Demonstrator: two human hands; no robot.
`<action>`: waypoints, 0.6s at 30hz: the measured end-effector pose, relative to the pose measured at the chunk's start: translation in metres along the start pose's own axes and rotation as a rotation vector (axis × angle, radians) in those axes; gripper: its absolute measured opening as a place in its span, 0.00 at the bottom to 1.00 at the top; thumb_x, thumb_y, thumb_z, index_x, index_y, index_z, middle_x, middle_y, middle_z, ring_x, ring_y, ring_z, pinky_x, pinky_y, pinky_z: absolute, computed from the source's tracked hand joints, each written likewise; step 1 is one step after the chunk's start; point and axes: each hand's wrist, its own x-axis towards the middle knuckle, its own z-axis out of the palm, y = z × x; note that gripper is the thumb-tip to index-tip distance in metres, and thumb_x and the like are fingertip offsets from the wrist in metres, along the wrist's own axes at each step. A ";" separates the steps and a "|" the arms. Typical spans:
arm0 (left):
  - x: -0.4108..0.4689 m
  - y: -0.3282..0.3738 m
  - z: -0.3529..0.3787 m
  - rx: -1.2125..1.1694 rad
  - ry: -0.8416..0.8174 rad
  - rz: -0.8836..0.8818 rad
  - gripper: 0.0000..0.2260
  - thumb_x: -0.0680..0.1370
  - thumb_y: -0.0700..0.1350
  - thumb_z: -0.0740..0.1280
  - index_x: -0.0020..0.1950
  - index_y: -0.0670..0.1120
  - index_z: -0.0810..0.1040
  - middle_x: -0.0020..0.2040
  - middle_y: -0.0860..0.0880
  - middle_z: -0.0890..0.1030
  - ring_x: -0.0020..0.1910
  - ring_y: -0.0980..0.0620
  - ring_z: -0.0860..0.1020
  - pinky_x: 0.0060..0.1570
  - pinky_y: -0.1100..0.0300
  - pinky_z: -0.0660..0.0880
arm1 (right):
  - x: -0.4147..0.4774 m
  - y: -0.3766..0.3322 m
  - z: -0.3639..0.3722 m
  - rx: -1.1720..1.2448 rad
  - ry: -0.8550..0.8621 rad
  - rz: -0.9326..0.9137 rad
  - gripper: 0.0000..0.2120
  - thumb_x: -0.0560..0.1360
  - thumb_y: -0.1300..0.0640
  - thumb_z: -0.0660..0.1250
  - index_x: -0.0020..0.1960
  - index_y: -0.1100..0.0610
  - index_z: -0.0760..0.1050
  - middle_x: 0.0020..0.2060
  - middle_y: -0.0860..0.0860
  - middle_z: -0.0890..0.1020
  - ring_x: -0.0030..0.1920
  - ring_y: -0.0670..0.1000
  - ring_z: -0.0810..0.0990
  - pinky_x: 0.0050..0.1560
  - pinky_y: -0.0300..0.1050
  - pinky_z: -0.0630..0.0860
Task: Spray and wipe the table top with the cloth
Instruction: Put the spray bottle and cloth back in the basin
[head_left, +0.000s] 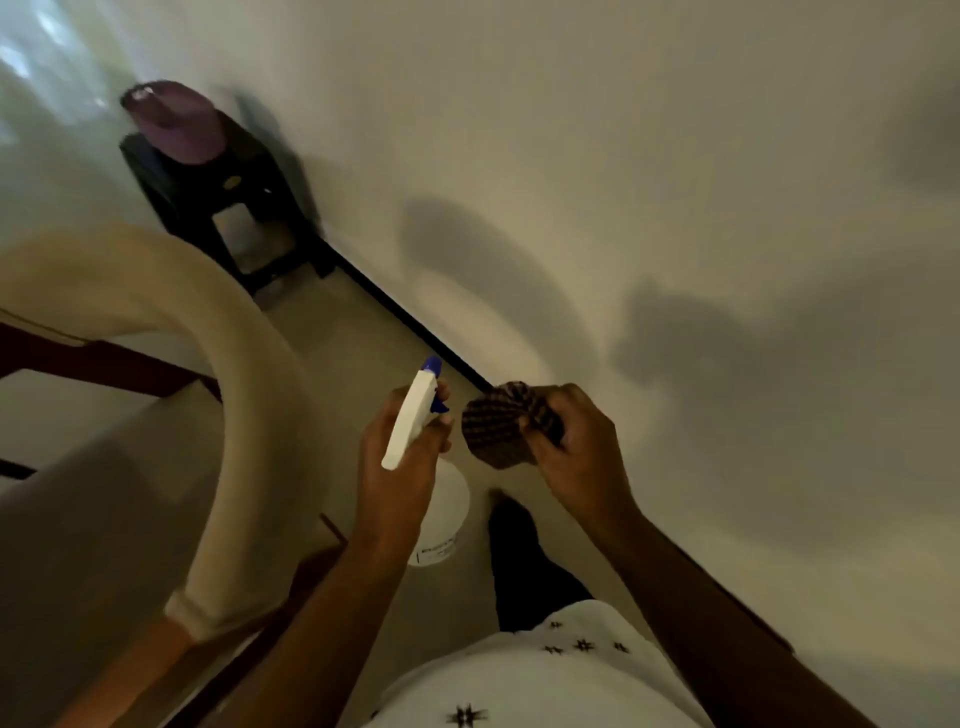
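Our left hand (400, 462) gripped the white spray bottle (439, 512) by its neck, fingers closed around it — the bottle's label was too blurred to read. Just beside it, our right hand (576, 452) clutched the bunched checked cloth (493, 426), above the floor.

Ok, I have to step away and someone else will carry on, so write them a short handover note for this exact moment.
Left hand: holds the white spray bottle upright by its neck, blue nozzle pointing away.
Right hand: shut on the bunched checked cloth, held in the air beside the bottle.
No table top is clearly in view; only floor and wall ahead.
Done: both tools are in hand.
Left: spray the top, then wipe it.
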 end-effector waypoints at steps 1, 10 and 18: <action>0.021 0.001 0.007 -0.002 0.029 -0.011 0.19 0.78 0.37 0.66 0.47 0.65 0.79 0.47 0.56 0.83 0.44 0.60 0.80 0.42 0.68 0.77 | 0.027 0.003 0.003 -0.021 -0.032 -0.038 0.08 0.73 0.66 0.69 0.52 0.63 0.78 0.44 0.50 0.76 0.42 0.46 0.74 0.41 0.24 0.66; 0.234 0.053 0.017 -0.010 0.437 -0.016 0.08 0.78 0.42 0.67 0.51 0.55 0.79 0.41 0.61 0.81 0.40 0.62 0.79 0.42 0.65 0.76 | 0.300 -0.039 0.060 0.051 -0.405 -0.274 0.13 0.75 0.62 0.70 0.59 0.59 0.78 0.51 0.51 0.81 0.49 0.47 0.80 0.47 0.27 0.73; 0.402 0.096 -0.066 -0.033 0.561 -0.003 0.13 0.77 0.41 0.68 0.61 0.51 0.78 0.52 0.52 0.82 0.49 0.58 0.80 0.52 0.56 0.76 | 0.471 -0.115 0.166 0.083 -0.504 -0.388 0.12 0.75 0.61 0.70 0.58 0.56 0.78 0.50 0.51 0.82 0.49 0.47 0.80 0.50 0.39 0.79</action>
